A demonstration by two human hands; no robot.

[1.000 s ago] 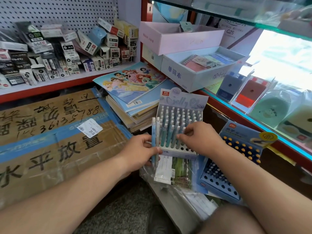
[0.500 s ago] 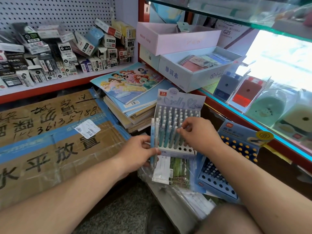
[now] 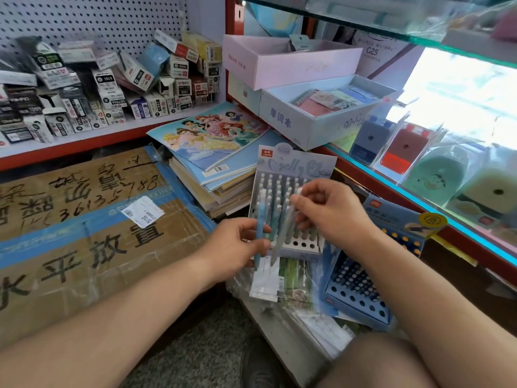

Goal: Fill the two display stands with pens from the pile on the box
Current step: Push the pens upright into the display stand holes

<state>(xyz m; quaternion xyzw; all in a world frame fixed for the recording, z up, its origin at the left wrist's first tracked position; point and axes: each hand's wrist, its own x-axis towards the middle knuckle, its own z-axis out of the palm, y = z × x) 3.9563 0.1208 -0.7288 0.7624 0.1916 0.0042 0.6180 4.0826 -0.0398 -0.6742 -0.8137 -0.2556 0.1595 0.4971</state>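
A pale blue "Jelly" display stand (image 3: 296,169) leans at the centre, most of its holes filled with pens, a few front holes bare. My left hand (image 3: 235,247) grips a light blue pen (image 3: 260,219) upright beside the stand's left edge. In front of the stand, my right hand (image 3: 327,211) pinches a whitish pen (image 3: 285,228) slanting down over it. A second, darker blue stand (image 3: 361,292) with several bare holes lies lower right, a few yellow-capped pens (image 3: 402,239) in its far rows.
A taped cardboard box (image 3: 84,228) fills the left. A stack of colouring books (image 3: 212,152) sits behind the stand. Plastic-wrapped packets (image 3: 282,281) lie under the stands. Small refill boxes (image 3: 112,88) crowd the shelf, trays (image 3: 319,110) and a glass counter stand right.
My right hand has taken one pen from the pair my left hand held and carried it over the stand. My left hand now holds a single pen.
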